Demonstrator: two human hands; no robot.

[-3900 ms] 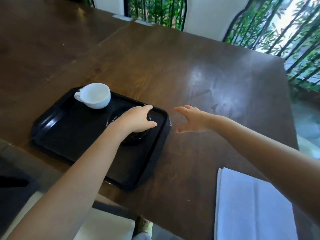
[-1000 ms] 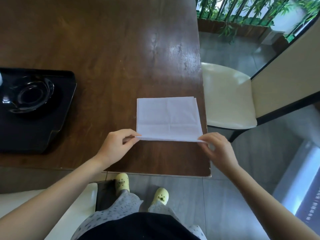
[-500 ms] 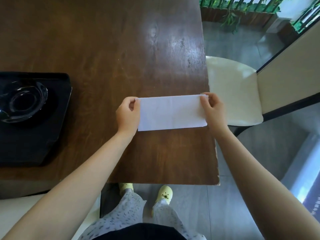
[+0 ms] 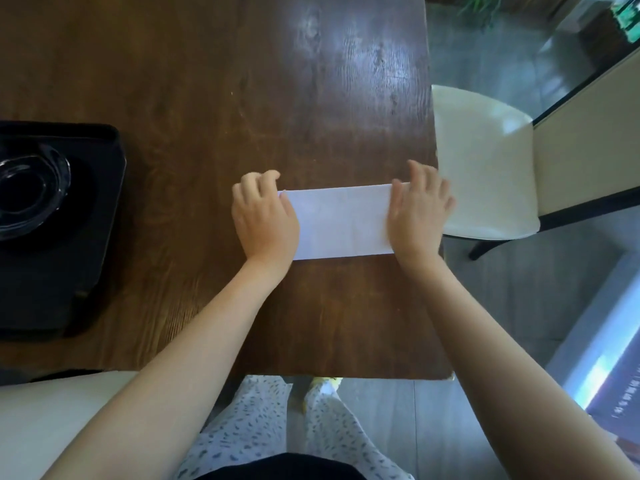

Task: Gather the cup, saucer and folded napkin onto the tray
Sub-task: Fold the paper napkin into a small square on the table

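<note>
A white napkin, folded into a long strip, lies flat on the brown table near its right edge. My left hand presses palm-down on its left end. My right hand presses flat on its right end with fingers spread. At the left edge of the view sits the black tray, and a dark glossy saucer rests in it. The cup is out of view.
The wooden table ends just right of the napkin and close in front of me. A cream chair seat stands beside the right edge. Another pale seat is at the lower left. My legs show below the table.
The napkin went from a square held by its near corners to a strip folded in half. Both hands have since lowered from pinching its ends to pressing flat on them.
</note>
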